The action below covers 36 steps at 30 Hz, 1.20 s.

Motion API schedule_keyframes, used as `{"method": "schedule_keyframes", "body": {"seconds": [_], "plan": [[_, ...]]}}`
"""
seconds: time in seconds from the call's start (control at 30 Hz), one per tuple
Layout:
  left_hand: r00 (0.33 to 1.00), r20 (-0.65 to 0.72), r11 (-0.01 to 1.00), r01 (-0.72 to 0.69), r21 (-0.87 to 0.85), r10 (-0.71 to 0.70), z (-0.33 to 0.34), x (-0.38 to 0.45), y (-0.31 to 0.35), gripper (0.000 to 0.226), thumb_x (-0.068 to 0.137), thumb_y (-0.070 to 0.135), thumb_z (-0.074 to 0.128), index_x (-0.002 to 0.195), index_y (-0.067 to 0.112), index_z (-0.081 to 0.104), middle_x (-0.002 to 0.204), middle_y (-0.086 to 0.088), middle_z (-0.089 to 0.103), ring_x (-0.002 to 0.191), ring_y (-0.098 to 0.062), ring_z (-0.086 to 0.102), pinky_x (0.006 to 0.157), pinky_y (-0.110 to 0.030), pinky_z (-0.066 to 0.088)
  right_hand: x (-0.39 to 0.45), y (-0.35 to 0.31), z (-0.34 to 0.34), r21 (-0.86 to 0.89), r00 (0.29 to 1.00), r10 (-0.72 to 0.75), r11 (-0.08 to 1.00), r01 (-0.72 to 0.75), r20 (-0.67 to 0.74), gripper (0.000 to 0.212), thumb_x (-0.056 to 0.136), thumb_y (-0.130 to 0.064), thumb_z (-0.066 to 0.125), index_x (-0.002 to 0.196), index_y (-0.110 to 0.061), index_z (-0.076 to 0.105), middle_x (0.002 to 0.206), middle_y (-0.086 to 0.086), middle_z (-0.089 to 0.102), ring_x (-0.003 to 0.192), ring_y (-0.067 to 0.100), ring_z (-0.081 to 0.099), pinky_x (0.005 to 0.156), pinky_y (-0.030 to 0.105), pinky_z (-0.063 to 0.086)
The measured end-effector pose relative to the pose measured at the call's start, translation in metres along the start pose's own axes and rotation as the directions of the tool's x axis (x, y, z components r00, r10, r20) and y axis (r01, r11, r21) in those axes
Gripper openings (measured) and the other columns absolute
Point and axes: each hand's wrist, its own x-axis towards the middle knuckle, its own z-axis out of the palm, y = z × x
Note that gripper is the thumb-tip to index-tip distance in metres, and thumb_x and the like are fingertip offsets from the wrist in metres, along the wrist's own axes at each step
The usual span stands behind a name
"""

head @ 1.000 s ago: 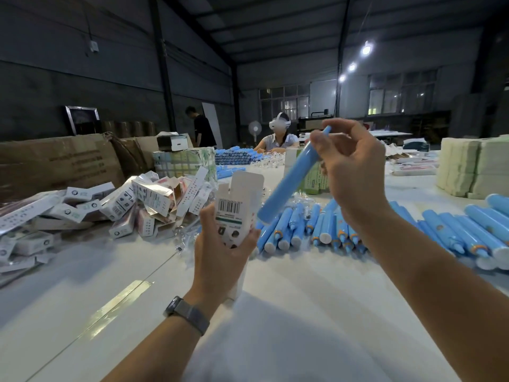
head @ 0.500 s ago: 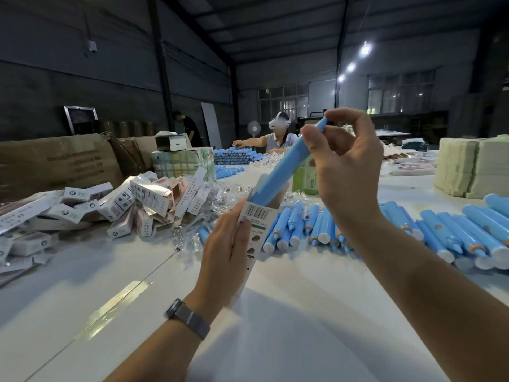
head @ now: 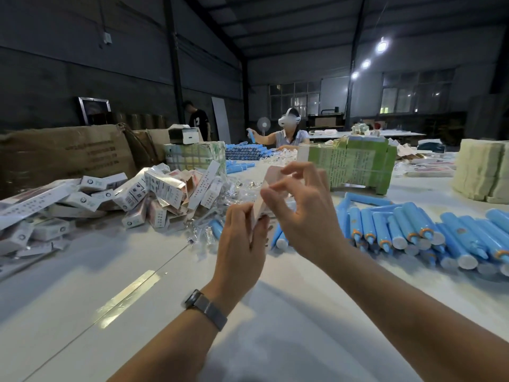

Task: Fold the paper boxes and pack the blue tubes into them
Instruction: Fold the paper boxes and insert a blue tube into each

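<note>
My left hand (head: 239,241) grips a small white paper box (head: 268,188) upright above the table, fingers curled round its lower part. My right hand (head: 305,213) is at the box's top end, its fingers curled over the open flap and touching it; motion blur hides the exact contact. The blue tube held earlier is no longer visible; it seems to be inside the box. Several loose blue tubes (head: 399,230) lie in a row on the white table (head: 124,293) to the right of my hands.
A heap of packed white boxes (head: 154,194) lies at the left. Green bundles of flat cartons (head: 355,164) stand behind my hands, a pale stack (head: 482,169) at far right, brown cartons (head: 63,153) at far left. A person in a headset (head: 289,130) sits across the table.
The blue tube slid down into the box and out of sight. My right hand let go of it and dropped to the box's top flap. Both hands moved lower.
</note>
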Motion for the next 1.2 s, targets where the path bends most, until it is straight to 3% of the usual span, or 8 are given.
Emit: {"method": "schedule_keyframes", "body": {"seconds": [0.13, 0.27, 0.37, 0.53, 0.7, 0.87, 1.0, 1.2], "plan": [[0.995, -0.097, 1.0, -0.003, 0.009, 0.004, -0.007, 0.007, -0.012, 0.008, 0.096, 0.016, 0.05, 0.099, 0.009, 0.048, 0.095, -0.008, 0.049, 0.085, -0.015, 0.048, 0.078, -0.013, 0.039, -0.001, -0.005, 0.019, 0.028, 1.0, -0.025, 0.999, 0.024, 0.018, 0.034, 0.093, -0.041, 0.054, 0.109, -0.017, 0.073, 0.123, 0.0, 0.049, 0.116, 0.021, 0.044, 0.101, 0.03, 0.034], [0.927, -0.342, 0.988, 0.155, -0.017, -0.151, -0.028, 0.025, -0.03, 0.017, 0.098, 0.017, 0.049, 0.106, 0.002, 0.045, 0.107, -0.017, 0.045, 0.098, -0.026, 0.048, 0.087, -0.032, 0.045, 0.012, -0.004, 0.06, 0.273, 0.99, 0.137, 0.954, -0.121, -0.042, 0.013, 0.092, -0.027, 0.055, 0.101, -0.025, 0.064, 0.097, -0.005, 0.06, 0.086, 0.012, 0.058, 0.077, 0.027, 0.045], [0.862, -0.457, 0.961, 0.271, 0.049, -0.22, -0.043, 0.031, -0.044, 0.026, 0.1, 0.011, 0.053, 0.118, -0.007, 0.047, 0.123, -0.024, 0.044, 0.112, -0.025, 0.045, 0.094, -0.013, 0.039, 0.021, 0.013, 0.105, 0.009, 0.91, 0.205, 0.975, -0.224, 0.361, 0.022, 0.092, -0.02, 0.055, 0.112, -0.019, 0.064, 0.093, 0.001, 0.066, 0.09, 0.021, 0.063, 0.078, 0.034, 0.049], [0.825, -0.484, 0.937, 0.347, 0.03, -0.29, -0.043, 0.029, -0.051, 0.03, 0.098, 0.008, 0.056, 0.124, -0.004, 0.047, 0.131, -0.023, 0.043, 0.123, -0.035, 0.045, 0.102, -0.051, 0.044, 0.012, 0.018, 0.162, -0.418, 0.649, 0.223, 0.894, 0.161, 0.727, 0.043, 0.095, -0.043, 0.05, 0.137, -0.031, 0.05, 0.138, 0.01, 0.046, 0.13, 0.034, 0.038, 0.103, 0.048, 0.037], [0.84, -0.473, 0.949, 0.313, 0.022, -0.266, -0.043, 0.03, -0.048, 0.031, 0.099, 0.013, 0.055, 0.127, 0.001, 0.046, 0.134, -0.018, 0.042, 0.124, -0.026, 0.046, 0.097, -0.024, 0.048, 0.012, 0.003, 0.177, -0.46, 0.671, 0.138, 0.824, 0.33, 0.728, 0.043, 0.095, -0.035, 0.05, 0.135, -0.02, 0.051, 0.133, 0.012, 0.053, 0.126, 0.035, 0.038, 0.099, 0.044, 0.036], [0.859, -0.445, 0.961, 0.275, -0.016, -0.253, -0.041, 0.027, -0.05, 0.027, 0.1, 0.01, 0.054, 0.124, 0.003, 0.045, 0.133, -0.013, 0.042, 0.127, -0.025, 0.044, 0.102, -0.047, 0.049, 0.014, 0.003, 0.163, -0.42, 0.771, 0.17, 0.897, 0.136, 0.613, 0.03, 0.09, -0.027, 0.056, 0.118, -0.018, 0.058, 0.117, 0.013, 0.063, 0.112, 0.035, 0.058, 0.078, 0.037, 0.044], [0.888, -0.394, 0.97, 0.236, -0.052, -0.237, -0.037, 0.026, -0.046, 0.028, 0.1, 0.009, 0.053, 0.125, 0.008, 0.041, 0.134, -0.006, 0.04, 0.13, -0.027, 0.046, 0.098, -0.051, 0.053, 0.026, 0.013, 0.114, -0.099, 0.895, 0.257, 0.966, -0.237, 0.364, 0.027, 0.088, -0.017, 0.06, 0.114, -0.018, 0.064, 0.09, 0.003, 0.07, 0.082, 0.02, 0.064, 0.071, 0.03, 0.048], [0.952, -0.28, 0.992, 0.126, -0.022, -0.127, -0.024, 0.017, -0.029, 0.025, 0.1, 0.004, 0.052, 0.122, 0.003, 0.043, 0.119, -0.016, 0.05, 0.11, -0.033, 0.052, 0.092, -0.055, 0.047, 0.027, 0.001, 0.0, 0.451, 0.972, 0.221, 0.862, -0.231, 0.075, 0.018, 0.077, -0.014, 0.055, 0.075, -0.023, 0.07, 0.044, -0.015, 0.05, 0.039, 0.001, 0.031, 0.04, 0.016, 0.024]]}}
